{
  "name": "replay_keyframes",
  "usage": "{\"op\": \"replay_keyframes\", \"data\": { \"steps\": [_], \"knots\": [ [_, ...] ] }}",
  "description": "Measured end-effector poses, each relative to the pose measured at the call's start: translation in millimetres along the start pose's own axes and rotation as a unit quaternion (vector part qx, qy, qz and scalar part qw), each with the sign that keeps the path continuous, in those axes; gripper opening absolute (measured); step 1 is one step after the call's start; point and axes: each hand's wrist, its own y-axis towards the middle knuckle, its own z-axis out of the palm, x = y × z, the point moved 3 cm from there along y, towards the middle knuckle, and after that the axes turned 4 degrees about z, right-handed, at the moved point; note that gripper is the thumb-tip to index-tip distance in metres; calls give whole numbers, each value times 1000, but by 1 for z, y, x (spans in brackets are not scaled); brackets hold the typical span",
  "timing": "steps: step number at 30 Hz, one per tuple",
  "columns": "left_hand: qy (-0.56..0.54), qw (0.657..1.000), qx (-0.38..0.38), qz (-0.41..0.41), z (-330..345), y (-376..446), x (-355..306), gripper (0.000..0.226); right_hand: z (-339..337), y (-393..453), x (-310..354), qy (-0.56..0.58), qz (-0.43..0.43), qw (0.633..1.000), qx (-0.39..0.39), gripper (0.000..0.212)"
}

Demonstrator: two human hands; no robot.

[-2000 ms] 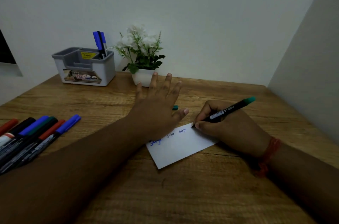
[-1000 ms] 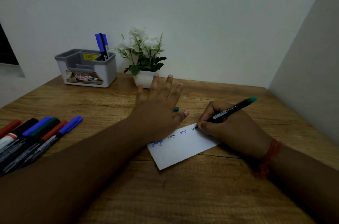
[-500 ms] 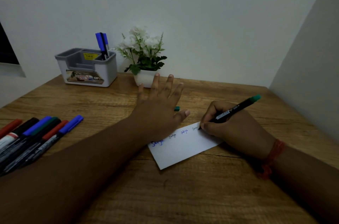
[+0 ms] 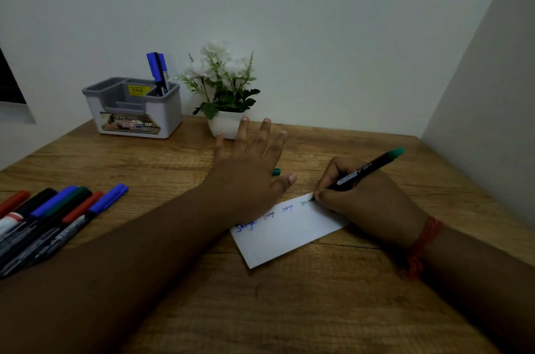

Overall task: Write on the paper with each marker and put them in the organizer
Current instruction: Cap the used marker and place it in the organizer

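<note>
right hand (image 4: 367,200) pinches black green-ended marker (image 4: 363,172), tip on white paper slip (image 4: 289,233), 4th word underway. left hand (image 4: 249,171) flat, fingers spread, pinning paper. two blue-capped pens (image 4: 157,71) already in grey plastic organizer (image 4: 136,110); approx. seven capped markers (image 4: 52,217) wait at left.

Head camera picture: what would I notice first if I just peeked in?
First, the right hand writing on the white paper in the middle with a green-ended marker, while the left hand lies flat on the paper's far-left end. Then the row of colored markers at the left edge.
</note>
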Motion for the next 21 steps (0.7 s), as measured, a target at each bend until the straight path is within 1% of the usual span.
{"op": "replay_keyframes", "data": {
  "steps": [2, 5, 10, 15, 18, 21],
  "knots": [
    [-3, 1000, 0, -1, 0, 0, 0, 77, -1, 0, 0, 9, 4, 1000, -13, 6],
    [-6, 1000, 6, 1, 0, 1, 0, 77, -5, 1, -2, 60, 12, 997, -42, 5],
    [-4, 1000, 13, 13, -4, 1, 1, 78, -6, -2, -1, 109, 28, 993, -38, 3],
    [3, 999, 24, 32, -16, 4, 8, 73, -14, -6, 3, 129, 6, 990, -60, 5],
    [-12, 999, 21, 47, -25, 5, 19, 64, -19, -7, 4, 138, -4, 987, -77, 4],
    [-22, 997, 38, 56, -29, 2, 24, 42, -21, -10, 3, 160, -7, 984, -78, 8]
  ]
}}
